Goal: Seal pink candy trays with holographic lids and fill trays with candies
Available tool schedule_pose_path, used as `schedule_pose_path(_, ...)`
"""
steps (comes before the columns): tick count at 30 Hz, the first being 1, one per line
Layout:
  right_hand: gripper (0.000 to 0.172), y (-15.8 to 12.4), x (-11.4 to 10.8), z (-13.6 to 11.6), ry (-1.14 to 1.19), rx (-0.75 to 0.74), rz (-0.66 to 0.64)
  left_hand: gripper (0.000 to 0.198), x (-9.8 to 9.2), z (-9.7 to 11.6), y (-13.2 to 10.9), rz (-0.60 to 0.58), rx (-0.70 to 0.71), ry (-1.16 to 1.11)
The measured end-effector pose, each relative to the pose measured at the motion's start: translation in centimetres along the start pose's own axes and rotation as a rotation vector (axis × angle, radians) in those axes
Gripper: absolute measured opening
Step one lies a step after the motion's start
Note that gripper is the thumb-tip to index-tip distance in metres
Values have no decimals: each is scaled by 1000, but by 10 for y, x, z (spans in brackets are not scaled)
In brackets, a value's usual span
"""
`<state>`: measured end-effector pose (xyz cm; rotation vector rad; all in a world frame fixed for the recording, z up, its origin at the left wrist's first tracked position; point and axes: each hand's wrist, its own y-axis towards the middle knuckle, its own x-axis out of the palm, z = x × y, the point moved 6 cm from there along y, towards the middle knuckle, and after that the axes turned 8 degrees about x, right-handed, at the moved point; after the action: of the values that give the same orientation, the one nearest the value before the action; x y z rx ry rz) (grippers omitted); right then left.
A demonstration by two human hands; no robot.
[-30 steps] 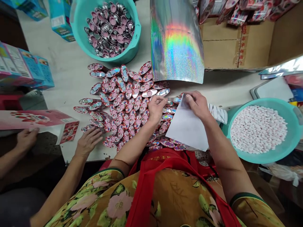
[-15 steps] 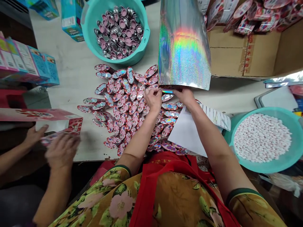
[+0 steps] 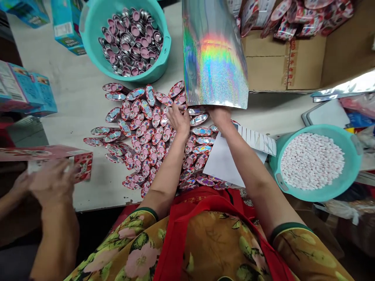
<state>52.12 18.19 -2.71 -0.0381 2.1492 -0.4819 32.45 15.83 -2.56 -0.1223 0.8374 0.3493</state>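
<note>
My left hand is over the crowd of small oval red-and-white packs standing on the table, its fingers apart and touching the tops of a few. Many of these packs show a pink round piece on top; others have a shiny top, like the silvery oval pack just right of that hand. My right hand reaches under the lower edge of a holographic silver sheet, which hides its fingers. Below my right forearm lie a white paper sheet and a strip sheet with dark lines.
A turquoise basin holds round pink-and-silver pieces; another turquoise basin holds small white pieces. At upper right stands a cardboard box with red packs. On the left, a co-worker's blurred hands handle a pink box. Blue boxes stand upper left.
My left hand has moved off the small shiny strip between my hands, leftward onto the packs, and its fingers have spread. My right hand has slid further under the silver sheet. The whole view has shifted.
</note>
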Motion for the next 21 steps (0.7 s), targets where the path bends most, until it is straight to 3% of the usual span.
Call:
schedule_pose_path(5,63,-76,-58,87,-235,90,318,14,-13,13,-40,-123,210,52)
schedule_pose_path(9,74,-115,-62,150,-280,174,279,15,10,56,-91,-388,517,55)
schedule_pose_path(11,68,-121,-57,160,-261,177,294,22,32,83,-110,-530,656,88)
schedule_pose_path(15,50,-117,-55,154,-209,155,387,30,75,121,-125,-717,834,162)
schedule_pose_path(18,41,-111,-56,153,-157,167,363,34,92,127,-129,-769,927,168)
schedule_pose_path(21,35,-106,-51,158,-76,174,309,37,94,117,-134,-769,974,133)
